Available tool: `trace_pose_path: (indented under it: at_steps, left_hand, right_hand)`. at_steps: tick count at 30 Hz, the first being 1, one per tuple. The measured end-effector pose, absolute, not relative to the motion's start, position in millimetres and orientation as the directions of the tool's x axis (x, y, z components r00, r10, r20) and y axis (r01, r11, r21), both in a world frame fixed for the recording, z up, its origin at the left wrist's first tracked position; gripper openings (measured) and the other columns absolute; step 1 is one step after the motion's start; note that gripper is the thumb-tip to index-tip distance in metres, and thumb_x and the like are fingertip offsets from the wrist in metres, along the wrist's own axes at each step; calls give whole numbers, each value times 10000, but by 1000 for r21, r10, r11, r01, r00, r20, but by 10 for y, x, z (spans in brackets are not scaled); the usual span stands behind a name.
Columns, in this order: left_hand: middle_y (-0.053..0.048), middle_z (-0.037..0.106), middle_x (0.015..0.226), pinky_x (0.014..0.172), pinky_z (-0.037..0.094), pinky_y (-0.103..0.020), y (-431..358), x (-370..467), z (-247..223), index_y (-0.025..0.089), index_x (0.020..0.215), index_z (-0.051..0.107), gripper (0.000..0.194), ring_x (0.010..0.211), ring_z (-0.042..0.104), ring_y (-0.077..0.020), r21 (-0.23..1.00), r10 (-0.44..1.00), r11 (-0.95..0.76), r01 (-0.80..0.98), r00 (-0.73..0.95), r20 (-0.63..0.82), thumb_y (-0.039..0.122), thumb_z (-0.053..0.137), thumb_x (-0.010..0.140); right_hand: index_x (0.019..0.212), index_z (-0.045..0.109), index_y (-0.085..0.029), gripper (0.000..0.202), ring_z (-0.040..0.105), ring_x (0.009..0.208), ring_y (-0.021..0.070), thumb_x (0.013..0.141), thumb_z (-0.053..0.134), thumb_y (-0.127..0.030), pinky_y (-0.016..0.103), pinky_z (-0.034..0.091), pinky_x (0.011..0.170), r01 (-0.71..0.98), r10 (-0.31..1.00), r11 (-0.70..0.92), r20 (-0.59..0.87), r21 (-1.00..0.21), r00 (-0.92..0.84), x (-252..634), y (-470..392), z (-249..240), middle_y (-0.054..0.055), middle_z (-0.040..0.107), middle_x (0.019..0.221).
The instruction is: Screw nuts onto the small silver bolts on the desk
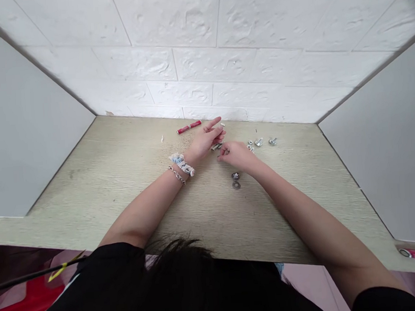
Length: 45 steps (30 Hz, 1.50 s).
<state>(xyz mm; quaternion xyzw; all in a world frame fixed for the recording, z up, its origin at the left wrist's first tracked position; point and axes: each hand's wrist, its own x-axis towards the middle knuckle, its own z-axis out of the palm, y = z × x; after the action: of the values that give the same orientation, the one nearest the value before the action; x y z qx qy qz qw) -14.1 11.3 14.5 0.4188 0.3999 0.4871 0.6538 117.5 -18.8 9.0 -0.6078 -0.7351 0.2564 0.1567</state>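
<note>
**A:** Your left hand (208, 137) has its index finger stretched out, the others loosely curled; a small silvery piece (222, 125) shows at them, grip unclear.

**B:** And your right hand's fingers are pinched together, contents too small to tell, beside shiny metal parts (214, 148) between your hands.

**A:** From that right hand, round-headed metal pieces (258, 142) sit at 2 to 3 o'clock, a flat ring washer (236, 185) at 6. Glossy red tube (189, 127), 10 o'clock.

**B:** Edges? Rough white brick-patterned wall (201, 69) at 12, smooth grey panels (29, 126) at 10 and 2; grainy pale desk (205, 213) runs from washer to near edge, 6 o'clock.
</note>
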Motion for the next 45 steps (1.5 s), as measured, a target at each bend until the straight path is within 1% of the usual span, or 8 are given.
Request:
trace_pose_path:
  at_steps: [3, 6, 11, 20, 28, 36, 40, 45]
  left_hand:
    - [18, 642, 746, 658, 471, -162, 53, -46, 157, 162, 1180, 574, 288, 644, 590, -34, 921, 977, 161, -355, 186, -100, 173, 543, 893]
    - [8, 654, 750, 638, 468, -179, -39, 58, 157, 148, 1050, 582, 180, 636, 605, -50, 909, 969, 183, -375, 227, -101, 187, 565, 875]
    - [4, 666, 752, 604, 432, -177, -114, 81, 133, 137, 974, 559, 140, 608, 597, -48, 911, 946, 189, -367, 316, -70, 175, 594, 844]
    - [33, 633, 692, 701, 441, -198, -73, 37, 19, 125, 982, 566, 208, 637, 584, -46, 934, 928, 171, -313, 370, -45, 164, 648, 796]
    - [46, 593, 709, 764, 468, -207, -91, 31, 48, 121, 882, 574, 134, 667, 573, -39, 938, 940, 154, -310, 339, -42, 200, 645, 800]
    - [21, 605, 787, 777, 476, -209, -82, 29, 33, 125, 822, 581, 99, 729, 591, -53, 935, 944, 154, -320, 328, -43, 221, 568, 844]
    - [5, 622, 819, 703, 449, -182, -94, 34, 32, 126, 838, 607, 130, 734, 607, -55, 945, 931, 170, -279, 360, -62, 253, 581, 849]
    - [-19, 634, 781, 572, 383, -158, -140, 71, 54, 107, 853, 632, 142, 667, 610, -51, 935, 888, 240, -260, 447, -104, 233, 568, 862]
  right_hand:
    - [731, 637, -171, 101, 476, 627, 116, 730, 698, -253, 237, 325, 619, 729, 987, 142, 41, -669, -155, 1277, -254, 1, -19, 564, 644]
    - [711, 620, -163, 116, 511, 667, 120, 731, 696, -248, 245, 370, 672, 623, 966, 238, 246, -745, -74, 1353, -277, -122, -5, 609, 710]
    - [731, 628, -176, 92, 514, 689, 128, 773, 657, -252, 257, 403, 707, 616, 887, 383, 460, -688, -39, 1376, -323, -233, 11, 604, 739]
    - [768, 621, -174, 113, 415, 626, 111, 812, 618, -278, 245, 374, 656, 662, 888, 299, 455, -688, 71, 1355, -392, -164, -6, 491, 675]
    - [771, 608, -163, 166, 358, 584, 93, 798, 622, -326, 233, 339, 607, 523, 844, 400, 525, -753, 111, 1371, -359, -231, -33, 393, 619]
    - [803, 566, -169, 287, 327, 567, 80, 728, 657, -431, 226, 303, 566, 376, 916, 267, 355, -887, 186, 1370, -330, -223, -55, 313, 603]
    - [824, 543, -171, 379, 312, 546, 79, 727, 614, -530, 229, 283, 533, 291, 931, 253, 314, -923, 186, 1382, -322, -218, -58, 302, 591]
    - [817, 519, -176, 398, 428, 654, 108, 766, 548, -570, 236, 366, 580, 294, 913, 269, 340, -917, 225, 1389, -332, -202, -10, 425, 659]
